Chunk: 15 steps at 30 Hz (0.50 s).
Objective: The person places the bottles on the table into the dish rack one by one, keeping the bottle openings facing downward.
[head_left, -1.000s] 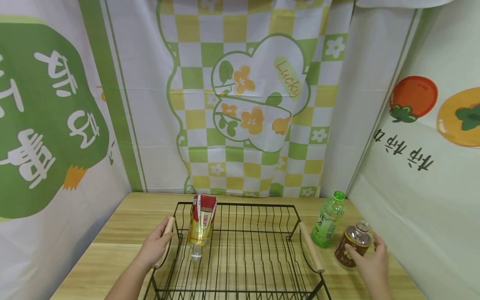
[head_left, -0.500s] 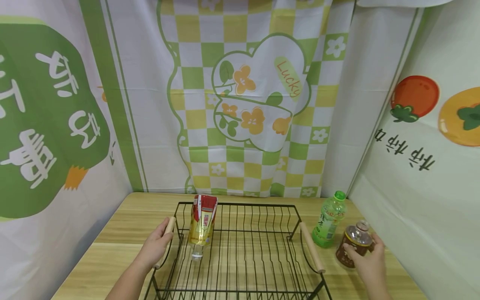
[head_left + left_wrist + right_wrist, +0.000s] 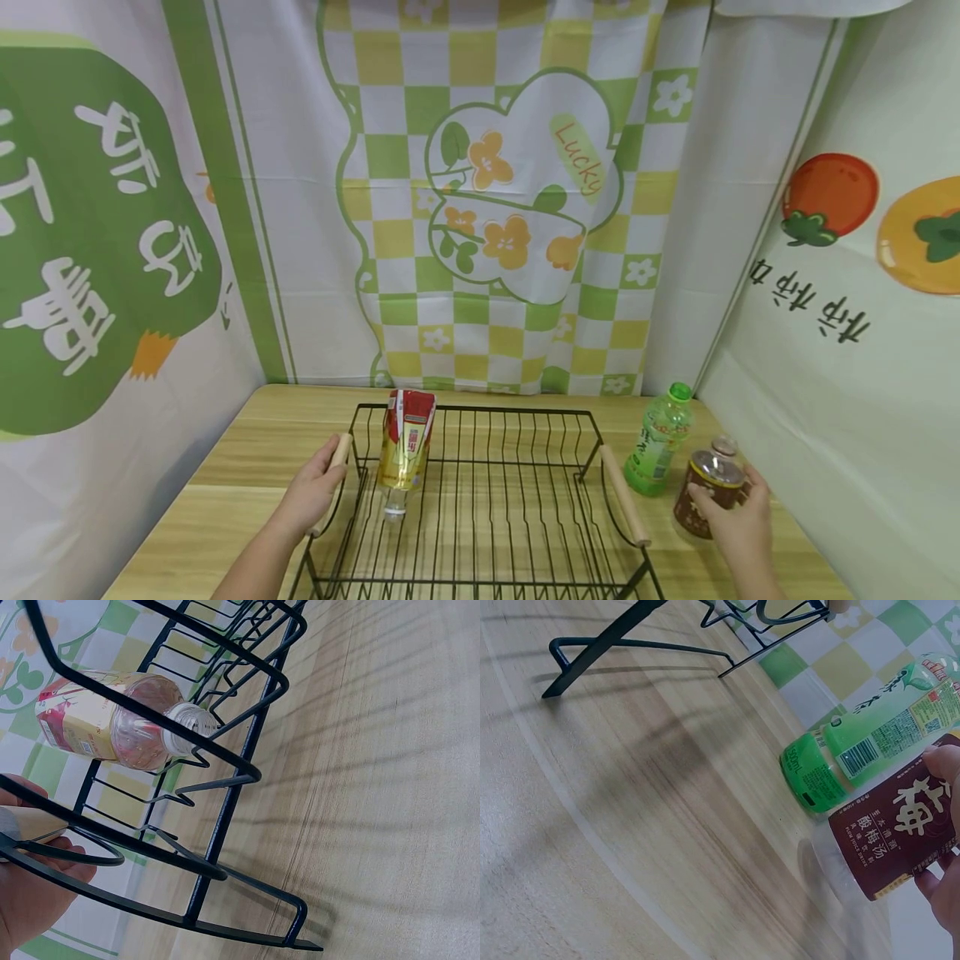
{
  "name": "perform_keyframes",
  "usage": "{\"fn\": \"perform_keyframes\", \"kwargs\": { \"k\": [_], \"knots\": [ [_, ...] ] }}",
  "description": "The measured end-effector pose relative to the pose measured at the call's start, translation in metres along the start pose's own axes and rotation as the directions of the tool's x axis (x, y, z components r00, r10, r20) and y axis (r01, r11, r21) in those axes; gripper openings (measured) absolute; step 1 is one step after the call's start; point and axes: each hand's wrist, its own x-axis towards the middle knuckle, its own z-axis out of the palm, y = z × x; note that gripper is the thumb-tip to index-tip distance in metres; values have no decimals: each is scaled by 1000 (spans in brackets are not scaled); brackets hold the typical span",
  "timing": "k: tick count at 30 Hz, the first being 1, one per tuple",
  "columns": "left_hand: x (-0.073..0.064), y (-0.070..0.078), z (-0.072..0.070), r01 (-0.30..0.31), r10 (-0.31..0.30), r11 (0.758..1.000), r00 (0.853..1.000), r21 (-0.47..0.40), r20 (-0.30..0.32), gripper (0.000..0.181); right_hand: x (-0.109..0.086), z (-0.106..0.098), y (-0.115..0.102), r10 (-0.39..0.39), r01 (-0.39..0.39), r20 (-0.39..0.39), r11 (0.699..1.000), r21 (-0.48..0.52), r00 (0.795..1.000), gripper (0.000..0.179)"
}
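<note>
My left hand (image 3: 311,487) grips the left wooden handle (image 3: 342,450) of a black wire dish rack (image 3: 480,408). In the left wrist view, its fingers curl round that handle (image 3: 37,823). My right hand (image 3: 738,525) holds a squat plum juice bottle (image 3: 705,500) with a brown label, thumb on the near side and fingers behind. This bottle (image 3: 892,817) is near upright at the table's right; whether its base touches the wood I cannot tell. Inside the rack, at the left, a bottle (image 3: 405,450) with a red and yellow label leans cap-down.
A green drink bottle (image 3: 658,442) stands upright between the rack's right wooden handle (image 3: 622,496) and the plum juice bottle. The wooden table (image 3: 225,467) meets printed curtains (image 3: 487,350) at the back and both sides.
The plum juice bottle has turned and shifted slightly in my right hand, its top a little higher in view. My left hand, the rack and the other bottles stay put.
</note>
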Motion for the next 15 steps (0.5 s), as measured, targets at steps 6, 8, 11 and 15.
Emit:
{"fn": "perform_keyframes", "kwargs": {
  "k": [6, 8, 11, 15],
  "knots": [
    [-2, 1, 0, 3, -3, 1000, 1000, -1, -1, 63, -2, -1, -2, -4, 6, -32, 999, 35, 999, 103],
    [-2, 1, 0, 5, -5, 1000, 1000, 0, -2, 63, -3, -2, -4, -4, 6, -42, 999, 48, 999, 101],
    [-2, 1, 0, 6, -6, 1000, 1000, 5, -3, 63, -4, -2, -6, -7, 10, -53, 998, 61, 999, 100],
    [-1, 0, 0, 12, -12, 1000, 1000, 9, 0, 64, -3, -4, -10, -13, 17, -58, 998, 67, 998, 99]
  ]
}}
